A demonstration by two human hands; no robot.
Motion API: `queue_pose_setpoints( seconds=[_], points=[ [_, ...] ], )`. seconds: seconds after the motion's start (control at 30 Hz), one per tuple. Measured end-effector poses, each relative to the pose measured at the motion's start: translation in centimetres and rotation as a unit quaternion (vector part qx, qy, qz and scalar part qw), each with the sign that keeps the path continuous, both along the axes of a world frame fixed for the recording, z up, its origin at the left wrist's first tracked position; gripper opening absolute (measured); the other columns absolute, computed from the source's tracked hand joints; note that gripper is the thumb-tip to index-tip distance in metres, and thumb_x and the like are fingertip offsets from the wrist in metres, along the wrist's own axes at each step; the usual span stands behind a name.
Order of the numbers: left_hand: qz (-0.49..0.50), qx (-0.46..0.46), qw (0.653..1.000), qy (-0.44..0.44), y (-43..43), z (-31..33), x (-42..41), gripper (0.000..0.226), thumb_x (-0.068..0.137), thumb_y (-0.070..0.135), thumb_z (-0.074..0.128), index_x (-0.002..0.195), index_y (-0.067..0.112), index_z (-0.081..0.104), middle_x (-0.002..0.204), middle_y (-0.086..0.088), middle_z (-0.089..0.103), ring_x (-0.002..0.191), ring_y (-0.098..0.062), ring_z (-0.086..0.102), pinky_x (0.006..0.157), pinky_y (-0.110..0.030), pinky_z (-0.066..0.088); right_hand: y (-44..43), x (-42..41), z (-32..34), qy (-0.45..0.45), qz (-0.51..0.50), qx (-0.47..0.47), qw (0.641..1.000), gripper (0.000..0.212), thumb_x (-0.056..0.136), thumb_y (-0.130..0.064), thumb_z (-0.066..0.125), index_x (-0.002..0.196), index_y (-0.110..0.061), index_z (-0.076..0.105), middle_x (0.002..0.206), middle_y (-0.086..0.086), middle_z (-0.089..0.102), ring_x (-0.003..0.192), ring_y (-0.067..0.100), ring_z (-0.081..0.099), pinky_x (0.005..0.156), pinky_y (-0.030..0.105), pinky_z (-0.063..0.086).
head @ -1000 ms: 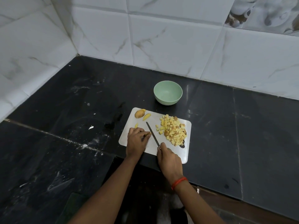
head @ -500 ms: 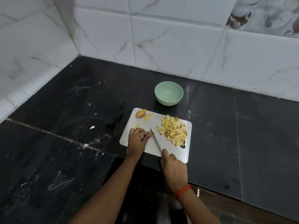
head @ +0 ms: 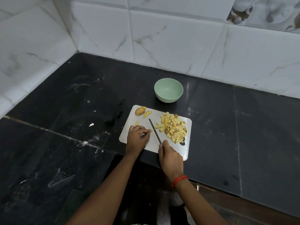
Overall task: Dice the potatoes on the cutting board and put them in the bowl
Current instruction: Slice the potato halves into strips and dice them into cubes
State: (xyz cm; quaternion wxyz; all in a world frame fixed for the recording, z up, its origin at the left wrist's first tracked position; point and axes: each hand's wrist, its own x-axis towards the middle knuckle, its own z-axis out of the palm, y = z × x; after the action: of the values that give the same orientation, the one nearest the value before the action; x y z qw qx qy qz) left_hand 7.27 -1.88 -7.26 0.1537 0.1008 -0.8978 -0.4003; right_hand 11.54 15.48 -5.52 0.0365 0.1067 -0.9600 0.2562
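Dicing on the board, bowl unfilled.
Right hand wrapped tight round the knife; left hand pinching a potato strip on the cutting board. Diced pile just right of the blade, potato piece at the far corner, green bowl beyond on the dark surface.

Dim, soft light (edges bowed), worktop glare.
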Motion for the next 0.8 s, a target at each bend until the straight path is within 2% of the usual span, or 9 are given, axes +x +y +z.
queue_pose_setpoints(
  seconds=[0.4, 0.53, 0.6, 0.7, 0.8],
  points=[
    [0.006, 0.004, 1.0, -0.005, 0.1, -0.1, -0.2, 0.016, 0.091, 0.027, 0.074, 0.099, 0.016, 0.081, 0.096, 0.006, 0.069, 0.093, -0.013, 0.049, 0.079, -0.032, 0.049, 0.4, -0.7, 0.2, -0.014, 0.041, 0.004, 0.999, 0.021, 0.104, -0.034, 0.037, 0.088, -0.026, 0.027, 0.066, 0.0, 0.057, 0.054, 0.028, 0.055, 0.046, 0.038, 0.045],
    [0.01, 0.008, 1.0, -0.002, 0.1, -0.1, -0.1, 0.016, 0.091, 0.026, 0.075, 0.1, 0.016, 0.081, 0.095, 0.006, 0.068, 0.092, -0.012, 0.05, 0.077, -0.032, 0.05, 0.4, -0.8, 0.3, -0.009, 0.054, 0.032, 0.998, 0.019, 0.102, -0.031, 0.039, 0.089, -0.027, 0.026, 0.066, 0.003, 0.058, 0.053, 0.031, 0.056, 0.046, 0.038, 0.046],
    [0.016, 0.013, 1.0, -0.003, 0.2, 0.0, 0.0, 0.017, 0.089, 0.027, 0.076, 0.101, 0.016, 0.081, 0.095, 0.006, 0.069, 0.093, -0.01, 0.05, 0.079, -0.031, 0.05, 0.2, -0.7, 0.4, 0.001, 0.047, 0.066, 0.997, 0.015, 0.099, -0.028, 0.044, 0.092, -0.024, 0.032, 0.064, 0.004, 0.057, 0.048, 0.033, 0.054, 0.04, 0.034, 0.039],
    [0.025, 0.029, 0.999, 0.004, 0.1, 0.0, 0.3, 0.024, 0.084, 0.03, 0.081, 0.103, 0.015, 0.079, 0.096, 0.008, 0.068, 0.095, -0.005, 0.05, 0.081, -0.024, 0.048, -0.6, -0.2, 0.6, -0.007, 0.013, 0.113, 0.994, 0.021, 0.089, -0.021, 0.062, 0.093, -0.02, 0.042, 0.055, 0.002, 0.049, 0.034, 0.03, 0.046, 0.037, 0.022, 0.016],
    [0.029, 0.027, 0.999, 0.008, 0.0, -0.1, 0.3, 0.016, 0.084, 0.026, 0.081, 0.096, 0.015, 0.079, 0.093, 0.008, 0.066, 0.093, -0.006, 0.053, 0.081, -0.029, 0.052, -1.1, 0.1, 0.6, -0.016, -0.041, 0.117, 0.992, 0.026, 0.085, -0.018, 0.069, 0.09, -0.018, 0.044, 0.052, 0.002, 0.047, 0.031, 0.028, 0.045, 0.033, 0.023, 0.024]
  ],
)
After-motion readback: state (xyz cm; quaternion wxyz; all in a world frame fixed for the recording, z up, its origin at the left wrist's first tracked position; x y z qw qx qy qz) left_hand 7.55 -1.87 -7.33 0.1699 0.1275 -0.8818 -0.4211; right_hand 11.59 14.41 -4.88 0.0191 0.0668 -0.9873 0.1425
